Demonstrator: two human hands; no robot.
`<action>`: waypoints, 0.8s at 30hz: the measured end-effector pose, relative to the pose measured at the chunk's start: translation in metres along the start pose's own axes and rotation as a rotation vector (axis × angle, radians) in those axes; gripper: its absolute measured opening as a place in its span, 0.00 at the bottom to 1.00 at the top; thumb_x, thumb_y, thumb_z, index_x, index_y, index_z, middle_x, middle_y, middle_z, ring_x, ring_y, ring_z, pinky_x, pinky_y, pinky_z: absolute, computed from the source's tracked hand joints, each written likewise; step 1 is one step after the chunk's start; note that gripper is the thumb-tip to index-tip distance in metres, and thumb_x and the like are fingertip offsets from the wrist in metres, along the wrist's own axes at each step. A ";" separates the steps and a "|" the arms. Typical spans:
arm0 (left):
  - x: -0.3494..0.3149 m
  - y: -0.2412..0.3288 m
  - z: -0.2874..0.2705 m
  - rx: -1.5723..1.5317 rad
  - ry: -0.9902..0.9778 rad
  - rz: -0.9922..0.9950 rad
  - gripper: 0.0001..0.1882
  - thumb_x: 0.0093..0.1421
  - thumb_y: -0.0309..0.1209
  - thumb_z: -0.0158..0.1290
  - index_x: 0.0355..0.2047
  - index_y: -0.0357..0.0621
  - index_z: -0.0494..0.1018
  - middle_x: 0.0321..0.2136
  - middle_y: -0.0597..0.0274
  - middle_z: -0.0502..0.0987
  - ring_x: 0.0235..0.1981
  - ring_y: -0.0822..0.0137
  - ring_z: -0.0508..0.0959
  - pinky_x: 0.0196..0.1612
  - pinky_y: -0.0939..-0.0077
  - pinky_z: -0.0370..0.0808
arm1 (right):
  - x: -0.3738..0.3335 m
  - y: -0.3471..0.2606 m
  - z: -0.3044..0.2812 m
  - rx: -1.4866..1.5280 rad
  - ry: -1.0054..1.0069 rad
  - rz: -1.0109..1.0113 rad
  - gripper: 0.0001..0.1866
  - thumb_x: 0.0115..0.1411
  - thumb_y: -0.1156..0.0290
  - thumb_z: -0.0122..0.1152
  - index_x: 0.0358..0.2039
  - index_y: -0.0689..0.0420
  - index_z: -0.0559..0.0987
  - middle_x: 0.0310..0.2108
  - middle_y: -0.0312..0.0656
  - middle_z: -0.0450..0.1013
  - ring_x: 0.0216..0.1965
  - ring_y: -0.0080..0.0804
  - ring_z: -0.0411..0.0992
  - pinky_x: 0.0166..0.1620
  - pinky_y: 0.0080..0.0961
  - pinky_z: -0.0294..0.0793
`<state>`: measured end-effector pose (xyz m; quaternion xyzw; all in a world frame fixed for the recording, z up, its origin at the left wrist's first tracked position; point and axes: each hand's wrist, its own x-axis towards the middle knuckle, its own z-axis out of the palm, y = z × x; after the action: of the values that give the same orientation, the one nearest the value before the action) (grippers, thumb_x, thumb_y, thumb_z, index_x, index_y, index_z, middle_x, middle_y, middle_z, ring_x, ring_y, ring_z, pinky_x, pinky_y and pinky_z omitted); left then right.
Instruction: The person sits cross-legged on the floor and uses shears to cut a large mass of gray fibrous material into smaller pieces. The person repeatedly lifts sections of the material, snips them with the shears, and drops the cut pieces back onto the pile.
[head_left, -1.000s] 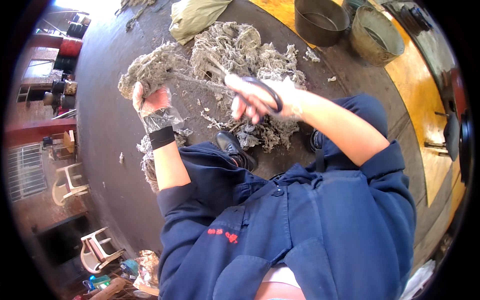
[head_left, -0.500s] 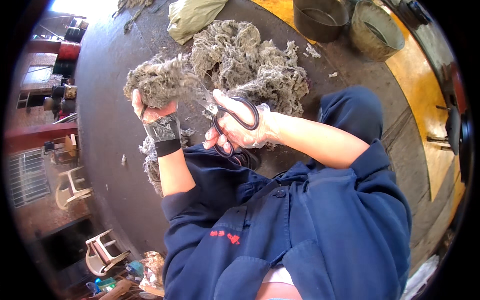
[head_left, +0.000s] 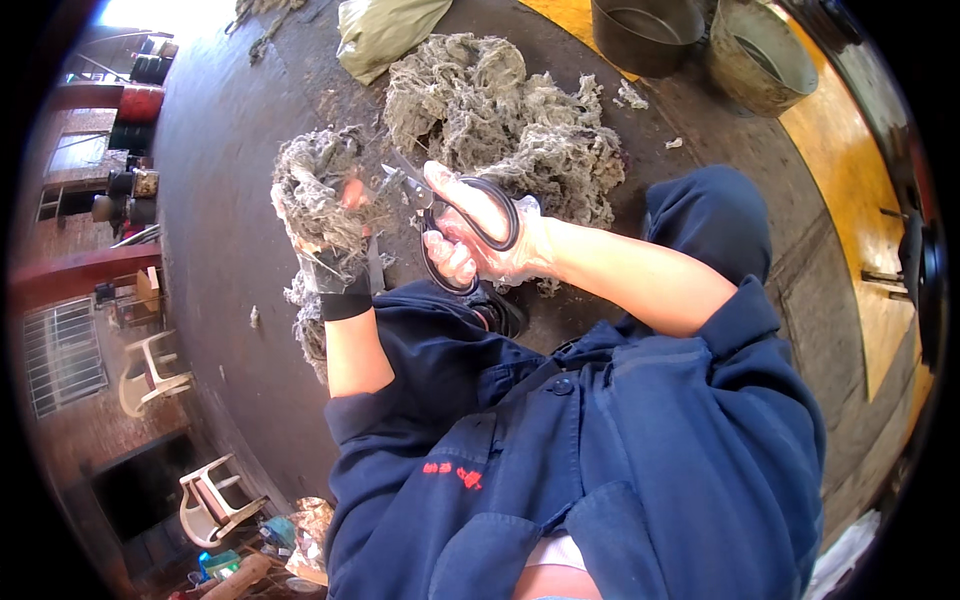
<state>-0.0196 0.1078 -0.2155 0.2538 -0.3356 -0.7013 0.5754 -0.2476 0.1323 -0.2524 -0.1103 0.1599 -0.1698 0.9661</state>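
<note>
My left hand (head_left: 335,245), in a clear plastic glove with a black wrist band, grips a clump of grey fibre waste (head_left: 318,185); the clump hides most of the fingers. My right hand (head_left: 480,230), also in a clear glove, has its fingers through the black handles of a pair of scissors (head_left: 428,196). Their metal blades are spread and point toward the clump, a short way right of it. Just beyond my right hand lies a large heap of the same grey fibre (head_left: 500,115). A smaller pile (head_left: 310,330) sits beside my left forearm.
Two buckets, one dark (head_left: 645,35) and one worn grey (head_left: 765,60), stand at the far right by a yellow floor strip (head_left: 830,150). A pale green sack (head_left: 385,40) lies behind the heap. White plastic chairs (head_left: 215,500) and drums (head_left: 138,103) line the left side.
My left hand has turned and drawn the clump slightly nearer and right, so the clump now covers the fingers. The scissors' blades have come away from the clump and spread apart.
</note>
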 end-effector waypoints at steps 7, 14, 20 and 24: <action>-0.006 0.013 -0.059 0.813 0.275 0.245 0.27 0.62 0.44 0.53 0.57 0.43 0.67 0.46 0.57 0.77 0.37 0.62 0.78 0.34 0.65 0.76 | -0.025 -0.028 0.007 0.010 0.000 -0.132 0.32 0.61 0.32 0.48 0.18 0.49 0.66 0.11 0.29 0.58 0.10 0.15 0.55 0.12 0.17 0.52; -0.035 0.074 -0.083 0.036 0.691 0.269 0.27 0.55 0.45 0.59 0.53 0.47 0.72 0.51 0.57 0.77 0.49 0.52 0.77 0.42 0.51 0.76 | -0.055 -0.078 0.001 -0.993 0.771 -0.368 0.25 0.57 0.41 0.63 0.35 0.52 0.76 0.23 0.29 0.67 0.19 0.15 0.60 0.24 0.18 0.63; -0.170 0.131 -0.171 0.117 1.113 0.194 0.34 0.47 0.45 0.67 0.53 0.50 0.69 0.52 0.58 0.74 0.52 0.56 0.74 0.53 0.50 0.70 | -0.085 -0.081 0.017 -0.882 0.761 -0.535 0.22 0.58 0.44 0.65 0.29 0.52 0.77 0.23 0.26 0.69 0.18 0.12 0.59 0.23 0.14 0.59; -0.239 0.146 -0.229 0.161 1.286 0.359 0.36 0.49 0.42 0.67 0.57 0.49 0.66 0.52 0.54 0.71 0.55 0.54 0.72 0.60 0.50 0.66 | -0.102 -0.099 0.034 -0.906 0.793 -0.663 0.21 0.61 0.43 0.61 0.28 0.48 0.74 0.22 0.28 0.68 0.19 0.10 0.58 0.24 0.11 0.56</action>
<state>0.2933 0.2838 -0.2588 0.6032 -0.0141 -0.2767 0.7479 -0.3557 0.0839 -0.1670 -0.4761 0.5144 -0.4004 0.5902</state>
